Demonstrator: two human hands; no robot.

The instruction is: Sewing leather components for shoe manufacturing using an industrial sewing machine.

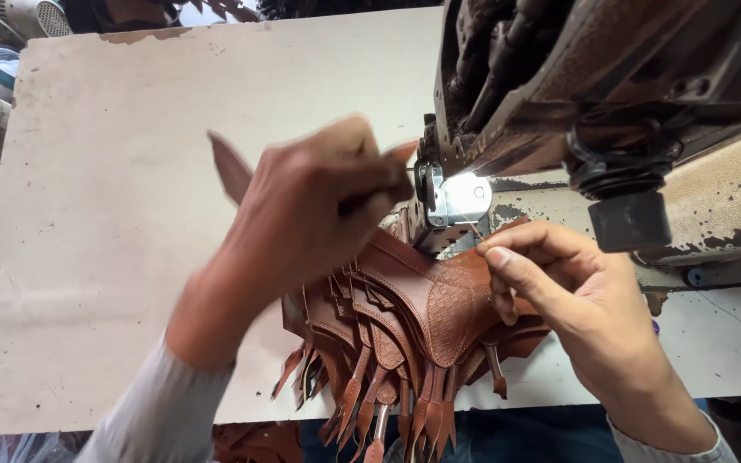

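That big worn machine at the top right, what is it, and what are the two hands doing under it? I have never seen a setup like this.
The picture comes from a camera worn on the person's head, looking down at their own hands. The machine is an old sewing machine, with a small lamp lighting the needle area. It stands on a pale, scuffed table. Under the needle lies a stack of brown leather pieces, stitched and patterned, with narrow straps hanging over the table's near edge. The left hand pinches something thin by the needle, probably thread or a small tool; it is too blurred to tell. The right hand rests on the leather, with finger and thumb pinched together.
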